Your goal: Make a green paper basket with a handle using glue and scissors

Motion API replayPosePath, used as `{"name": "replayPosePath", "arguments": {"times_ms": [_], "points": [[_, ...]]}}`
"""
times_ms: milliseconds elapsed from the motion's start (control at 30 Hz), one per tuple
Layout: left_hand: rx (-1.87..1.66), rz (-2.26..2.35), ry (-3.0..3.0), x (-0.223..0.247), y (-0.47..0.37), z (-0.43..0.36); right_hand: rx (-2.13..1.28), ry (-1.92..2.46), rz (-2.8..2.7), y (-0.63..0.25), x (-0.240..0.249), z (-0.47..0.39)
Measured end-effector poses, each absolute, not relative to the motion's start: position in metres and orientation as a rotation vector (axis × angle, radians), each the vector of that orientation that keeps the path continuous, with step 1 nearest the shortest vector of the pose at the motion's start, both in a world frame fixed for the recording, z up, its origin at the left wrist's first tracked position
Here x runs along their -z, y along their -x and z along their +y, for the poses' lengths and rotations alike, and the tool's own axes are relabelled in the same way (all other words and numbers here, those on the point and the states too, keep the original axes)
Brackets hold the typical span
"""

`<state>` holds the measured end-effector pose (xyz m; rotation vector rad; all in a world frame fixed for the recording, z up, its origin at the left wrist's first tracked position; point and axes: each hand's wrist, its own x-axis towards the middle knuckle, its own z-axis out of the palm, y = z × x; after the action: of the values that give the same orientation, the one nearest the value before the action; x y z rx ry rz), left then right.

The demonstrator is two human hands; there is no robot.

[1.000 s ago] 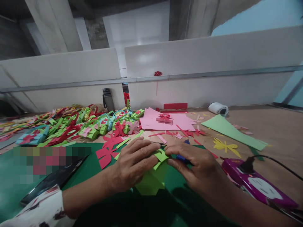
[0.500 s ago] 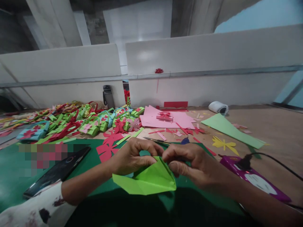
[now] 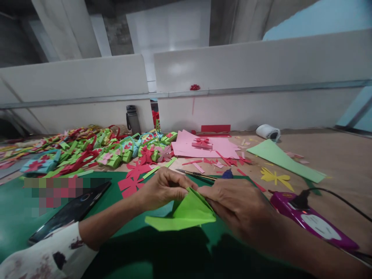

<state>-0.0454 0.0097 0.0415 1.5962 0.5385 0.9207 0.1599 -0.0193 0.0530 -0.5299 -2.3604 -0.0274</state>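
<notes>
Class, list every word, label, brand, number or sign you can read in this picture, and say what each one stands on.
No text can be read.
Purple power strip: any print is too small and blurred to read.
Gray bottle: no legible lettering.
Folded green paper: none seen.
Pixelated patch at left: nothing legible.

No text, label, brand, number or sign legible in any view. Small marks near the plug end of the purple power strip (image 3: 315,223): too small to read.
</notes>
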Motion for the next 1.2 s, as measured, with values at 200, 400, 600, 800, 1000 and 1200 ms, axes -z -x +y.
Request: {"name": "replayPosePath", "arguments": {"times_ms": [200, 400, 600, 800, 1000, 1200], "points": [[-0.913, 0.471, -1.718, -0.041, 0.046, 0.010, 0.004, 0.671, -2.237, -0.159, -0.051, -0.025], [-0.881, 0.448, -1.762, -0.044, 0.045, 0.005, -0.785, 1.090, -1.976, -0.153, -0.061, -0.022], [-0.796, 0.600, -1.838, -0.041, 0.041, 0.002, -1.073, 0.973, -1.858, -0.157, -0.067, -0.015], [-1.026, 0.626, -1.965, -0.033, 0.055, 0.008, -0.018, 1.242, -1.993, -0.194, -0.079, -0.001], [-1.224, 0.686, -2.064, -0.041, 0.058, 0.006, 0.476, 1.869, -2.490, -0.209, -0.036, 0.006], [-1.383, 0.602, -2.167, -0.043, 0.054, 0.004, 0.471, 1.946, -2.477, -0.211, -0.016, 0.008]]}}
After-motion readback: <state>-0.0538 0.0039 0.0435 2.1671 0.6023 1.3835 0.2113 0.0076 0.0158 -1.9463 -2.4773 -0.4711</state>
